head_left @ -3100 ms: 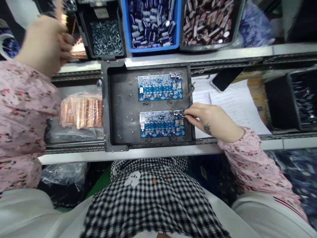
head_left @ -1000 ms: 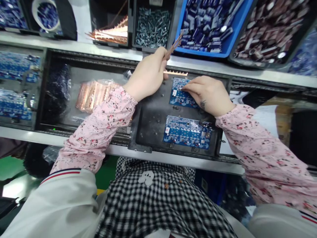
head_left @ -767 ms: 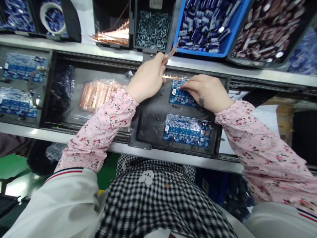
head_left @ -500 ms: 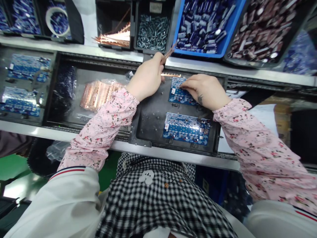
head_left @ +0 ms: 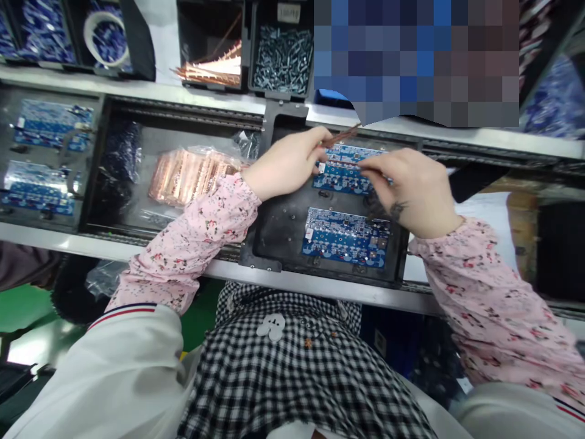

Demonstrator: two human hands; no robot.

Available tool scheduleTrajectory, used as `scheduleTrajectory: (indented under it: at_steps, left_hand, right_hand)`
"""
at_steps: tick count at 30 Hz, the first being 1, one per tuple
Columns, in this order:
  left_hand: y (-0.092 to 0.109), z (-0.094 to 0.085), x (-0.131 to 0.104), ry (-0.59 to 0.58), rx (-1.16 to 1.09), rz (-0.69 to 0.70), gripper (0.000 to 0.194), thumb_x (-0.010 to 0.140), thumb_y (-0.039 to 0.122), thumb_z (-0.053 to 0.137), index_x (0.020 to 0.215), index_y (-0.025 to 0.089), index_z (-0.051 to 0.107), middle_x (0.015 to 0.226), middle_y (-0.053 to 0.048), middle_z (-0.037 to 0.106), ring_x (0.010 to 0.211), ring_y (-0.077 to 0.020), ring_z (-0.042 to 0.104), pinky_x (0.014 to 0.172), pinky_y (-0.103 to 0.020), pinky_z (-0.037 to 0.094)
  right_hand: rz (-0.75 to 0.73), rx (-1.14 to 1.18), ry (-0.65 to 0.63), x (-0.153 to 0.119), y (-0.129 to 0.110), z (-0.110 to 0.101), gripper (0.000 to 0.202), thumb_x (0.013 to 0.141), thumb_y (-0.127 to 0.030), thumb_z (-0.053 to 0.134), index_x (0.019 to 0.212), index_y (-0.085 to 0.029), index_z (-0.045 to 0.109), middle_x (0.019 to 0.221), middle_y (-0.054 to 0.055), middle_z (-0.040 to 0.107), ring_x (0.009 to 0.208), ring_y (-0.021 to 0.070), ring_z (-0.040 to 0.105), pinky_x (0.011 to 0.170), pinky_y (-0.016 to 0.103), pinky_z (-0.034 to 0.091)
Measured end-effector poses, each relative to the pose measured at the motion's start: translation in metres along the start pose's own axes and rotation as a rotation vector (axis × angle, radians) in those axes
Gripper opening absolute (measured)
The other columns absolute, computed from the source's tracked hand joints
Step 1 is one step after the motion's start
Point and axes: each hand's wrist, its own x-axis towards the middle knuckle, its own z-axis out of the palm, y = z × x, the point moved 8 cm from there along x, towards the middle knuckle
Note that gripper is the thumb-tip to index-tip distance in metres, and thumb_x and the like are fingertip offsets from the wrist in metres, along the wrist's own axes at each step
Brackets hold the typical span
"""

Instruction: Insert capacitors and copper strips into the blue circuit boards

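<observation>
My left hand (head_left: 292,161) is closed on a few thin copper strips (head_left: 345,134), which stick out to the right over the far edge of the upper blue circuit board (head_left: 340,180). My right hand (head_left: 406,186) pinches the end of another thin copper strip (head_left: 343,163) that lies across this board, between the fingertips of both hands. Whether the strip sits in the board's holes is too small to tell. Closer to me, a second blue circuit board (head_left: 345,238) lies flat in the same black tray (head_left: 278,238), touched by neither hand.
Left of the tray, a clear bag of copper strips (head_left: 194,177) lies on the line. Another tray with two boards (head_left: 39,186) stands far left. Behind are bins of copper strips (head_left: 212,70), small metallic parts (head_left: 282,61) and blue parts (head_left: 48,30). A pixelated patch hides the upper right.
My left hand has come nearer and to the right, bringing its strips over the upper board. My right hand has shifted right and nearer. A strip now spans the upper board between my hands.
</observation>
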Motion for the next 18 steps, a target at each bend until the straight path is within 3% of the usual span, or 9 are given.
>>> scheduleTrajectory:
  at_steps: [5, 18]
  left_hand:
    - [-0.004, -0.008, 0.002, 0.048, 0.176, 0.033, 0.026, 0.102, 0.013, 0.041, 0.107, 0.016, 0.067, 0.097, -0.006, 0.070, 0.106, -0.0224, 0.066, 0.101, -0.032, 0.047]
    - [-0.008, -0.014, -0.001, 0.170, 0.249, -0.003, 0.021, 0.105, 0.018, 0.036, 0.112, 0.019, 0.056, 0.084, -0.007, 0.066, 0.091, -0.0241, 0.067, 0.091, -0.034, 0.048]
  right_hand:
    - [0.011, 0.024, -0.070, -0.013, 0.030, 0.024, 0.027, 0.104, -0.030, 0.051, 0.103, -0.023, 0.077, 0.103, 0.007, 0.077, 0.097, 0.0245, 0.070, 0.088, 0.042, 0.059]
    - [-0.002, -0.028, -0.108, -0.012, 0.028, 0.039, 0.033, 0.103, -0.027, 0.044, 0.105, -0.024, 0.077, 0.103, 0.007, 0.075, 0.095, 0.0268, 0.069, 0.084, 0.046, 0.058]
